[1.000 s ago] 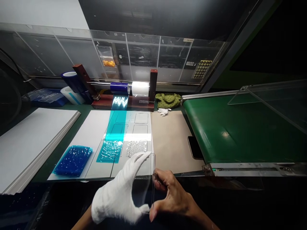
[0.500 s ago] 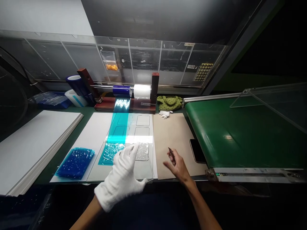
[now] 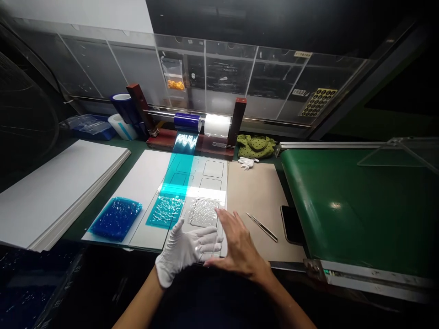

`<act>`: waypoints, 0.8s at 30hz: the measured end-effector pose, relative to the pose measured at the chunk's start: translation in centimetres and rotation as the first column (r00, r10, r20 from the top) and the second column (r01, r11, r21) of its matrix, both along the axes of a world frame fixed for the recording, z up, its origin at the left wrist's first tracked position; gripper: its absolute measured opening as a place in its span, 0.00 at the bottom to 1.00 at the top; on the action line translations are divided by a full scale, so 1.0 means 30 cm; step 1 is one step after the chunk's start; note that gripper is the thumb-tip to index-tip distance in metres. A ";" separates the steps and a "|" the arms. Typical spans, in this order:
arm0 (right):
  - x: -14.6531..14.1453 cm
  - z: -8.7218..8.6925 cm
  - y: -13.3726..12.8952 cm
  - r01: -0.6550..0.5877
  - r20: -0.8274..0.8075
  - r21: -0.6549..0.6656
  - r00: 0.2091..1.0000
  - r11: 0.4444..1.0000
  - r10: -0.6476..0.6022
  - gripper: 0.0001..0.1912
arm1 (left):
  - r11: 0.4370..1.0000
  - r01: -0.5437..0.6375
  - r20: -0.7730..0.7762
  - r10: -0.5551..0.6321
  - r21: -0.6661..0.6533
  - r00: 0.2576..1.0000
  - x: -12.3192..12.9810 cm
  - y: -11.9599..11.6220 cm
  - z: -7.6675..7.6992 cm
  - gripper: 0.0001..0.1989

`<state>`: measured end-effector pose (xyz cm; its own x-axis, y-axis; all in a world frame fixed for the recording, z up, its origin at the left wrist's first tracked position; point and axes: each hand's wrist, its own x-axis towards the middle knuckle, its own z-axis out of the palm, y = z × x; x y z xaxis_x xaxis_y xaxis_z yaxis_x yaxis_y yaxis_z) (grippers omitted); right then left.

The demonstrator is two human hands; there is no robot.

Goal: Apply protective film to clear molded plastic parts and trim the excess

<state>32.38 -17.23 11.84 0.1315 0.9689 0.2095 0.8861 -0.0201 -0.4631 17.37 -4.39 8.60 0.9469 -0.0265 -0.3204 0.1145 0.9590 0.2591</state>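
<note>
- A dark green desk (image 3: 116,178) sits under bright light, strongest toward its middle.
- Behind it rises a transparent, divided panel (image 3: 229,64), below a black surface (image 3: 260,18).
- At right, a metal-edged green belt (image 3: 343,237) borders deep shadow.

a bare stretch of tan sheet (image 3: 255,187) offers passage beyond the ungloved right hand (image 3: 216,236), though metal tweezers (image 3: 262,227) lie slantwise across the near part and a black smartphone (image 3: 291,225) flanks the right edge. straight ahead, a wooden roll stand (image 3: 210,143) bars the way, a teal film strip (image 3: 177,176) descending from it; bundled blue film (image 3: 117,218) obstructs the left.
</note>
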 end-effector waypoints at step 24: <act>0.279 -0.337 0.516 0.122 0.447 -0.114 0.893 0.986 -0.059 0.48 | 0.940 -0.308 -0.051 0.304 -0.147 0.951 -0.155 -0.105 -0.223 0.41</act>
<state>40.74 -1.76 1.72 0.1451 0.9803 0.1341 0.9894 -0.1446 -0.0130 12.74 -7.55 1.90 0.9082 0.2126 -0.3605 -0.1855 0.9766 0.1087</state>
